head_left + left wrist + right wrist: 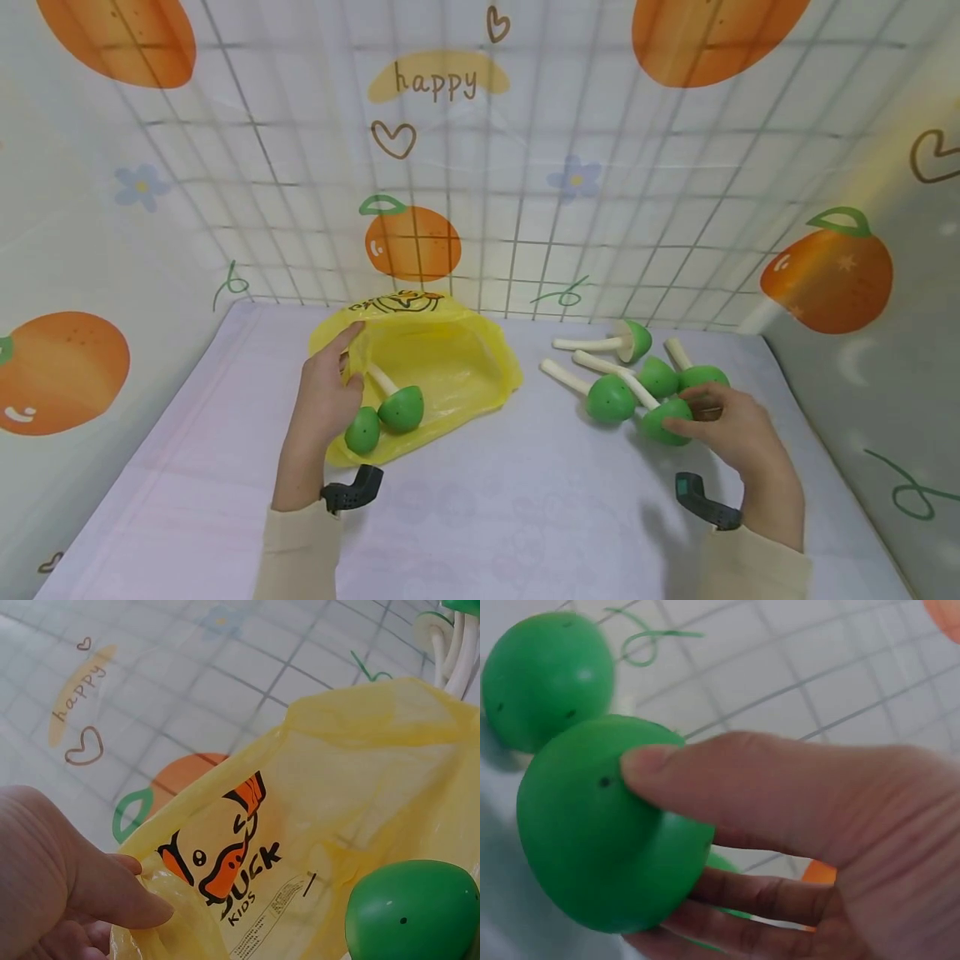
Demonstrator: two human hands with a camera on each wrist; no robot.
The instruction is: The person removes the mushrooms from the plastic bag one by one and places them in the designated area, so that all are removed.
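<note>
1 green-capped mushroom [660, 422] is lying right of the yellow bag [461, 379], its white stem pointing far and left. The right hand [735, 429], the nearer, is gripping its cap from the right, thumb opposite fingers. The left hand [326, 396] is pinching the bag's left edge, beside 2 other mushrooms [402, 409].

Left hand [324, 398] well apart from right hand [738, 432], both forearms [298, 554] forward, each thumb [727, 784] opposite bent fingers [769, 895]
</note>
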